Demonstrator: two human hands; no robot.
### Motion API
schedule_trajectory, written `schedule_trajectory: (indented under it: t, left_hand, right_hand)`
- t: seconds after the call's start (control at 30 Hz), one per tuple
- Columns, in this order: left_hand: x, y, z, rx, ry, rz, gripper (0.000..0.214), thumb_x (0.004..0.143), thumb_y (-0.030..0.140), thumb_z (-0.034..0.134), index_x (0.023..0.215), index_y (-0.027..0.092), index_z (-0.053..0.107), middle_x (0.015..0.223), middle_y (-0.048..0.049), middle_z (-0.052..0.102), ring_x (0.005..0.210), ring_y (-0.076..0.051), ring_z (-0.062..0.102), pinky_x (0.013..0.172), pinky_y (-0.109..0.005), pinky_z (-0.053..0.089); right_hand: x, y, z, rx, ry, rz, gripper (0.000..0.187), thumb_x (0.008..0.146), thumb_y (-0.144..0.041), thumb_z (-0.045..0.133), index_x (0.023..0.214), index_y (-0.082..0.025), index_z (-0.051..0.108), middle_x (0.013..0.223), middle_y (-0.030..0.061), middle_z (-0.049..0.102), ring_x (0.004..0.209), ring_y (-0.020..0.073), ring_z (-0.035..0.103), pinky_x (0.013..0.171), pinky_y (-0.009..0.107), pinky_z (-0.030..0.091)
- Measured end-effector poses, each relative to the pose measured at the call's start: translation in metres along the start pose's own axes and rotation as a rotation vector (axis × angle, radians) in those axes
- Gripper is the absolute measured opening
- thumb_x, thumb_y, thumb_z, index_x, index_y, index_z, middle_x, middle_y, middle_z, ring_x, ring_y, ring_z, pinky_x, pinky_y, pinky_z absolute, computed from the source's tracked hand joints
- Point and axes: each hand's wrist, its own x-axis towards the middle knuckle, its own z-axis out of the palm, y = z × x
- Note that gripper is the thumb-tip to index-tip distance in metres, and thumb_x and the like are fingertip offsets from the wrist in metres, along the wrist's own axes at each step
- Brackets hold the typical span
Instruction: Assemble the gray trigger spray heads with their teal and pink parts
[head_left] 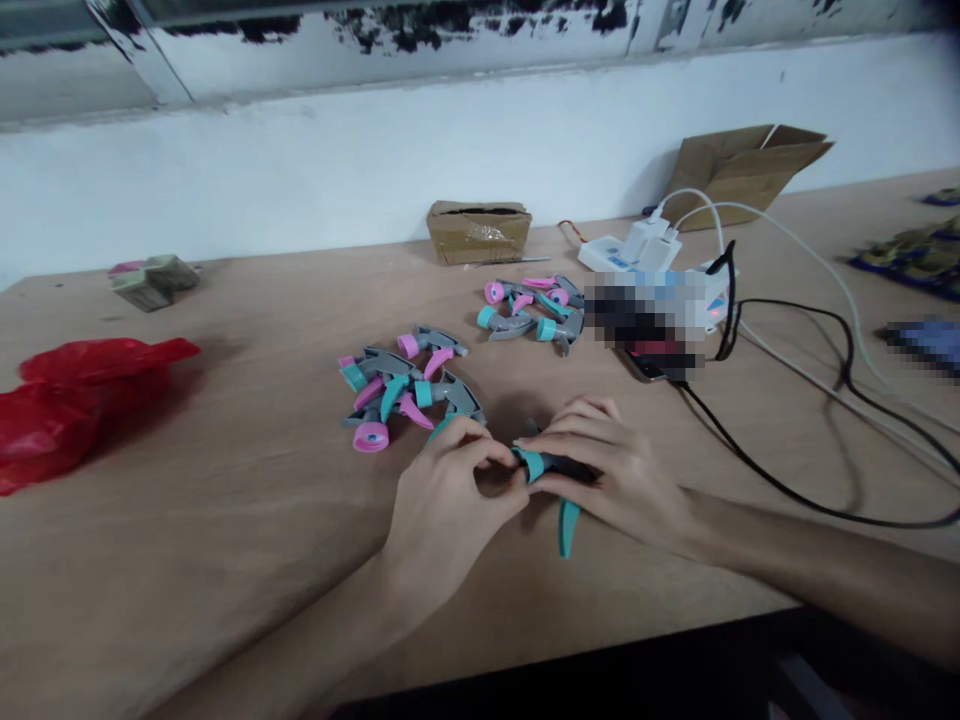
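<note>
A grey trigger spray head with a teal collar (532, 464) and a teal trigger (568, 528) lies between my hands, just above the table. My right hand (611, 460) is closed around its grey body, covering much of it. The thumb and fingertips of my left hand (454, 485) pinch at the collar end; whether a small part sits between them is hidden. Just beyond my left hand is a pile of grey spray heads (386, 362) with pink and teal collars and triggers. A second group of spray heads (510, 324) lies farther back.
A red plastic bag (97, 390) lies at the left, with small bundles (154, 281) behind it. Along the wall stand a small cardboard box (480, 235) and an open carton (739, 175). A power strip (600, 254), a phone (652, 365) and a black cable (780, 488) occupy the right side.
</note>
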Motion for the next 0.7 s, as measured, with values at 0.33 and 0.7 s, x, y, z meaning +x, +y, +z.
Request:
schedule_trajectory:
  t: [0.33,0.7]
  left_hand:
    - [0.003,-0.003,0.005,-0.282,0.092,0.111,0.005,0.077,0.016,0.061,0.077,0.02,0.064,0.086,-0.001,0.051,0.07,-0.01,0.055,0.055,-0.019,0.047]
    - [-0.005,-0.005,0.001,-0.352,0.187,0.262,0.011,0.082,0.015,0.056,0.086,0.021,0.064,0.088,-0.0015,0.048,0.067,-0.008,0.052,0.056,-0.019,0.048]
  right_hand:
    - [0.003,0.0,-0.001,0.036,-0.015,0.117,0.025,0.074,-0.037,0.065,0.094,-0.021,0.064,0.078,-0.0005,0.065,0.076,0.0134,0.055,0.075,0.032,0.037]
    - [0.035,0.03,0.001,-0.136,-0.044,0.219,0.024,0.076,-0.037,0.064,0.096,-0.025,0.063,0.092,-0.0005,0.068,0.091,0.0168,0.059,0.09,0.038,0.028]
